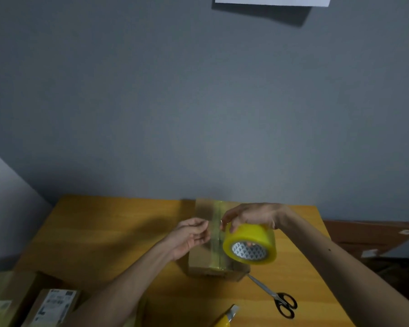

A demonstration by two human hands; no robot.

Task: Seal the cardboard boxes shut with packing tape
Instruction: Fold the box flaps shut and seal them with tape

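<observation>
Head view: tape roll (249,241) is gripped from above by the right hand (250,215), fingers curled over its rim, core hole facing the camera. It's held just over the cardboard box (202,258) mid-table (104,220), probably so film can be pulled along the seam. Left hand (189,234) fingertips are drawn together beside the roll; whether film's pinched can't be told tbh. Box's long axis runs away from the person, with a taped strip (216,253) laid along it.
</observation>
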